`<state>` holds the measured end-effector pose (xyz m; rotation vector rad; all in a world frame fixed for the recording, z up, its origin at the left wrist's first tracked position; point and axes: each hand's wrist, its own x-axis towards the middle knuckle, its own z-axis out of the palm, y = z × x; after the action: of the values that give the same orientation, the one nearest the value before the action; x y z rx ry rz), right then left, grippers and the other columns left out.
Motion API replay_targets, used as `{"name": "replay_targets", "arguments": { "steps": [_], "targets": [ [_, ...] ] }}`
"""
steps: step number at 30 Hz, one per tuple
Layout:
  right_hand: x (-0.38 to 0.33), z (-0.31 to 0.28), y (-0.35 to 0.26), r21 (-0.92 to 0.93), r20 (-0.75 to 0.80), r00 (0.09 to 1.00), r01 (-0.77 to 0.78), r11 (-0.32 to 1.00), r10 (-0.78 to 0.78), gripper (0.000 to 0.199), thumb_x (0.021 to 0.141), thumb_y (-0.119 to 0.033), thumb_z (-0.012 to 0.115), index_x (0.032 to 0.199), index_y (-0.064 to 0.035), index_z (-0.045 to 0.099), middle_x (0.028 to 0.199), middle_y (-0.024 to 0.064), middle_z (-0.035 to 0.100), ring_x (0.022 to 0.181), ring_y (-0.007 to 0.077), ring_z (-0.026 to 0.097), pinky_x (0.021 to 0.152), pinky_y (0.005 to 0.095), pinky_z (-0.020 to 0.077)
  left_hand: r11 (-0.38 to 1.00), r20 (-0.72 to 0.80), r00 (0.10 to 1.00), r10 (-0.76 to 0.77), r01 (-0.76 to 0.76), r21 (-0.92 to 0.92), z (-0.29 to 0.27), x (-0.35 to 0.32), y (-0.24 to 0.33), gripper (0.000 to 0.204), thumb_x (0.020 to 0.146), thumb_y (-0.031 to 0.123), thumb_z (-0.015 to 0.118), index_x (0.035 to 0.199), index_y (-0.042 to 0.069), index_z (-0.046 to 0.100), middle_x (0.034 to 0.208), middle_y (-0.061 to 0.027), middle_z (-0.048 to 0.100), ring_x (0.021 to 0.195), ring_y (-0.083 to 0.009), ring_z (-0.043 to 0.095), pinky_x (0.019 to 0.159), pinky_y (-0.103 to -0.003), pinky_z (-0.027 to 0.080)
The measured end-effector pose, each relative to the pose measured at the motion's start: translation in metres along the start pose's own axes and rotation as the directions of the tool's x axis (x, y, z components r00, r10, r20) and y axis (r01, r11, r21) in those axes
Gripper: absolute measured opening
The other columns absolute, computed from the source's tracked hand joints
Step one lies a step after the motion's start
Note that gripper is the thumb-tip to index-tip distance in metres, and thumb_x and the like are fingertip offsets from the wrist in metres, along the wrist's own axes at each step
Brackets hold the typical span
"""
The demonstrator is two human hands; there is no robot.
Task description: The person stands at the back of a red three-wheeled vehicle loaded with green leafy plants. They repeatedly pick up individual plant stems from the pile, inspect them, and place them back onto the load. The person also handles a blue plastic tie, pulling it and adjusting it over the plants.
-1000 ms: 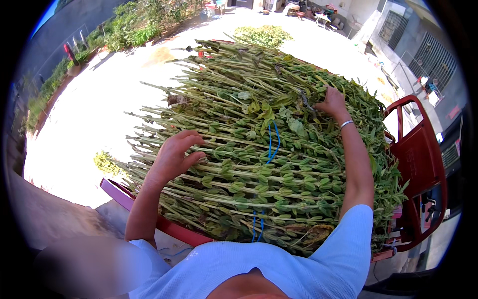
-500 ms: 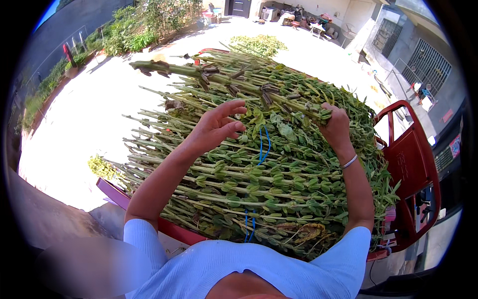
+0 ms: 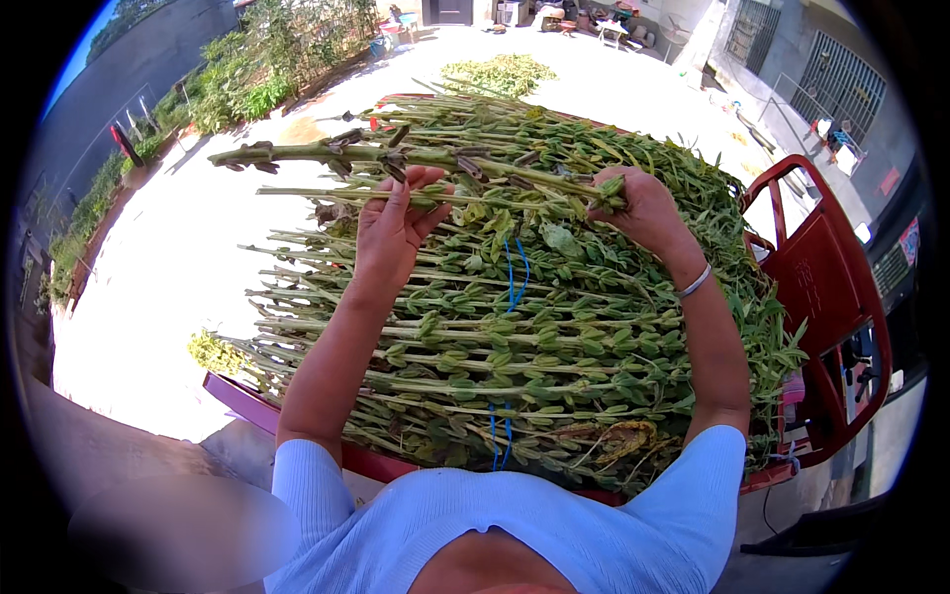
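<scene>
One thick stalk [image 3: 435, 156] is up over the pile [image 3: 554, 346], its end in the right hand's [image 3: 643, 208] closed grip; the left hand [image 3: 396, 228] curls half-open beside it, hold unclear, and many stalks lie unlifted.

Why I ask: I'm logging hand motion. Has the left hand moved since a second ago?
Yes: against the upper blue tie, the left hand moved rightward and up the picture.

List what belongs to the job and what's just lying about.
In the job:
thick green stalk with dark brown pods
bare right hand, gripping it
bare left hand nearby
heap of green podded stalks
thin blue cord on it
red metal carrier underneath

Apparently lying about:
yellow-green plant pile beyond the heap
smaller yellow-green pile, left
</scene>
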<state>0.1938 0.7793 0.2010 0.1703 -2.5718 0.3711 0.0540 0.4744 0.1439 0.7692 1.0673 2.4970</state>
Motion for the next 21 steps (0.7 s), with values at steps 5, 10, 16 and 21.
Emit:
{"name": "replay_targets", "arguments": {
  "steps": [5, 10, 16, 21],
  "targets": [
    [0.001, 0.031, 0.000, 0.012, 0.075, 0.997, -0.002, 1.000, 0.001, 0.035, 0.073, -0.038, 0.080, 0.098, -0.0143, 0.072, 0.097, 0.0099, 0.069, 0.086, 0.0302, 0.066, 0.071, 0.0399, 0.0527, 0.997, -0.017, 0.999, 0.048, -0.049, -0.057, -0.021, -0.019, 0.021, 0.035, 0.102, 0.015, 0.043, 0.135, 0.003, 0.047, 0.126, -0.0176, 0.059, 0.109, -0.0256, 0.063, 0.088, -0.037, 0.059],
    [0.005, 0.047, 0.005, 0.000, 0.228, 0.973, -0.049, 0.999, 0.048, 0.033, 0.079, -0.037, 0.076, 0.104, -0.0159, 0.071, 0.086, 0.0113, 0.069, 0.077, 0.0318, 0.066, 0.068, 0.0414, 0.0511, 0.975, 0.030, 1.000, -0.001, 0.007, -0.220, -0.024, -0.031, 0.015, 0.037, 0.103, 0.014, 0.039, 0.139, 0.008, 0.043, 0.143, -0.0174, 0.044, 0.121, -0.0261, 0.055, 0.101, -0.043, 0.050],
    [0.000, 0.040, 0.008, -0.005, 0.238, 0.970, -0.051, 0.999, 0.051, 0.031, 0.081, -0.039, 0.074, 0.103, -0.0183, 0.071, 0.079, 0.0122, 0.067, 0.072, 0.0325, 0.063, 0.063, 0.0423, 0.0490, 0.929, 0.146, 0.989, -0.025, 0.077, -0.363, -0.006, -0.034, 0.007, 0.045, 0.101, 0.013, 0.041, 0.146, 0.011, 0.032, 0.147, -0.0137, 0.039, 0.128, -0.0305, 0.048, 0.108, -0.050, 0.041],
    [-0.002, 0.051, 0.009, -0.016, 0.277, 0.957, -0.089, 0.996, 0.090, 0.039, 0.079, -0.052, 0.071, 0.090, -0.0145, 0.071, 0.074, 0.0122, 0.066, 0.070, 0.0339, 0.063, 0.063, 0.0434, 0.0514, 0.986, 0.280, 0.959, 0.045, 0.003, -0.168, 0.014, -0.040, 0.028, 0.062, 0.088, 0.012, 0.059, 0.145, 0.015, 0.035, 0.152, -0.0146, 0.032, 0.138, -0.0381, 0.034, 0.110, -0.053, 0.036]
  ]
}}
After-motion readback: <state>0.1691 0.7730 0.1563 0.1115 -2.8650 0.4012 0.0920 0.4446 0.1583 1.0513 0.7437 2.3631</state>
